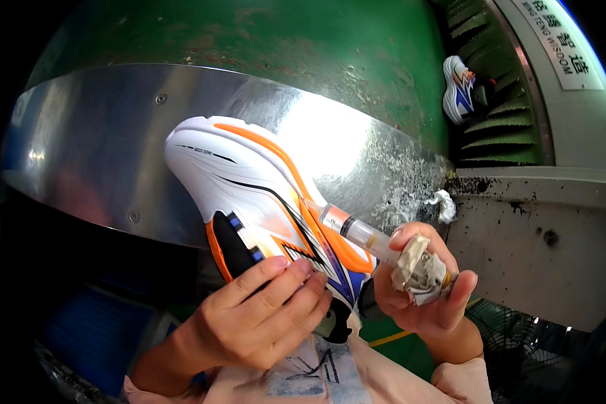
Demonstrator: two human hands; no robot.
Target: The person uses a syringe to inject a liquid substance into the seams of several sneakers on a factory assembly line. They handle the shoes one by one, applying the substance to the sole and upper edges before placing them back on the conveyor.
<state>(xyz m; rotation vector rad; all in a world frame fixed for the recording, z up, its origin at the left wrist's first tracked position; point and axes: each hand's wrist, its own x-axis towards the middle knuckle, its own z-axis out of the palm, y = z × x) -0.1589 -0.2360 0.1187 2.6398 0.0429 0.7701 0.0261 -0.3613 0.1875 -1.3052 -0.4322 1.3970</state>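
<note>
The shoe (249, 161) lies between the two hands, its broad end over the metal tabletop (101, 135) and its narrower end toward the person's body. Whether it rests on the metal or is held just above it cannot be told. The left hand (266, 320) lays its fingers, close together and slightly bent, on the near part of the shoe; its thumb is hidden, so how firmly it grips cannot be told. The right hand's (417, 286) fingers are curled around the rear of a clear syringe (360, 232), where a crumpled pale wrap (417, 269) sits. The syringe slants across the shoe, its narrow tip at the orange edging.

The shoe should be light for its bulk, its thick white side probably foam that gives a little under pressure but keeps its shape. That smooth face may be slippery, and fresh marks would show on it, so a flat, spread hold suits it better than a pinch. The near, narrower part looks the best place to steady it, clear of the orange edging. The syringe barrel is probably stiff and slick, its tip the fragile part; it is best held well back, by the wrap.
</note>
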